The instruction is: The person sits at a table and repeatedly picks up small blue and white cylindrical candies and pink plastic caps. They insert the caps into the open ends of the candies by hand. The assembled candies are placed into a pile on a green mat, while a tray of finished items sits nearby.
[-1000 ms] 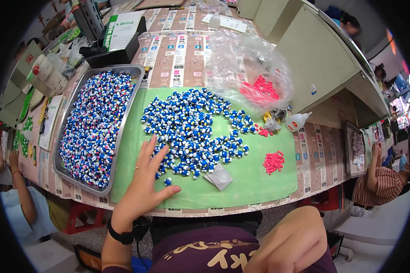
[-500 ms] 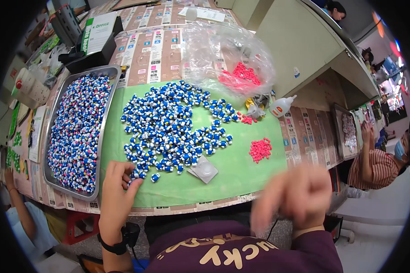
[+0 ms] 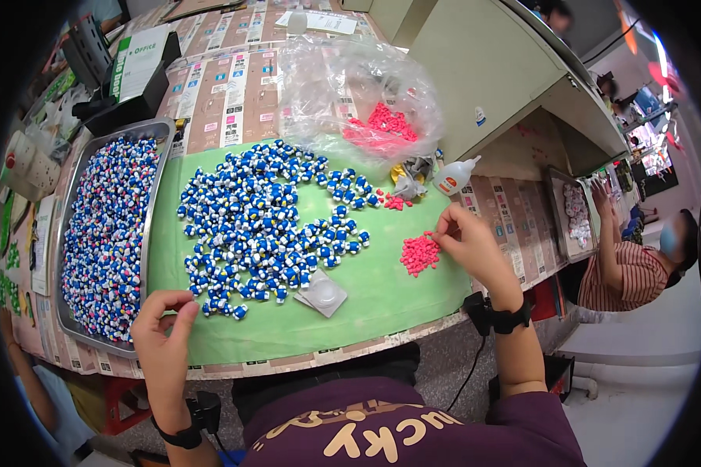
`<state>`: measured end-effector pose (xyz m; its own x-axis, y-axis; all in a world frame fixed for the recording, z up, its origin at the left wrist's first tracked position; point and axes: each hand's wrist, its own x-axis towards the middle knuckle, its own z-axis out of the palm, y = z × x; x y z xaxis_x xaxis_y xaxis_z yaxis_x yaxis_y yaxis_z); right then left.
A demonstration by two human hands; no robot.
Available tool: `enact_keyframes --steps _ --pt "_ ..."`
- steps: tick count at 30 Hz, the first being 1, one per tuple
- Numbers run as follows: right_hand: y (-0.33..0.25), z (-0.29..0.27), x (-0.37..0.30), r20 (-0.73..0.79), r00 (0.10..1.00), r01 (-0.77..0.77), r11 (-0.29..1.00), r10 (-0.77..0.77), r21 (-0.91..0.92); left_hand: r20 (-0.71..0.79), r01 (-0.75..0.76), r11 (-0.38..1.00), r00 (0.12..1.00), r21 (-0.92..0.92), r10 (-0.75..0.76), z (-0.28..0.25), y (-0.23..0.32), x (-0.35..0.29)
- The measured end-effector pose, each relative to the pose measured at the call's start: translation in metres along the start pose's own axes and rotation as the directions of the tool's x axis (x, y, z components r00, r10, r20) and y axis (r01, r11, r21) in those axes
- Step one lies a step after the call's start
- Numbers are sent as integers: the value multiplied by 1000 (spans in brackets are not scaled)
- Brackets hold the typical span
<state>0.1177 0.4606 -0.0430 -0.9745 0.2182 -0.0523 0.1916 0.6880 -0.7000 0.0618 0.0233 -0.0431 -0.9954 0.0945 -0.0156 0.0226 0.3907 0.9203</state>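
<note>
My left hand [image 3: 162, 331] is closed in a pinch beside the metal tray's near right corner; what its fingertips hold, if anything, I cannot make out. Just right of it lies a broad heap of small blue-and-white figures [image 3: 249, 226], some showing yellow bits, on a green mat [image 3: 366, 319]. At the mat's right side my right hand [image 3: 475, 245] reaches down, thumb and forefinger pinched at the edge of a small pile of pinkish-red pieces [image 3: 419, 255]. Whether a piece is between those fingertips is hidden. A pale square piece with a round bump [image 3: 323, 294] rests below the heap.
A metal tray [image 3: 156, 167] full of similar figures stands on the left. Behind the mat are a clear plastic bag [image 3: 311, 86] with red pieces, a white squeeze bottle [image 3: 454, 176] and a grey cabinet [image 3: 475, 70]. A person in a striped shirt [image 3: 631, 276] sits at the right.
My right hand has come forward from the mat's near edge to the red pile. My left hand has drawn back from the figures' edge toward the tray. The view has shifted slightly.
</note>
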Motion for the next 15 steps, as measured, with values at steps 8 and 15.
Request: enact_keyframes --steps 8,15 --pt "17 11 4 -102 968 215 968 -229 -129 -35 112 866 989 -487 -147 -16 -28 18" --pt "28 7 3 -120 959 255 967 -255 -17 446 487 241 871 -840 -206 -23 -89 69"
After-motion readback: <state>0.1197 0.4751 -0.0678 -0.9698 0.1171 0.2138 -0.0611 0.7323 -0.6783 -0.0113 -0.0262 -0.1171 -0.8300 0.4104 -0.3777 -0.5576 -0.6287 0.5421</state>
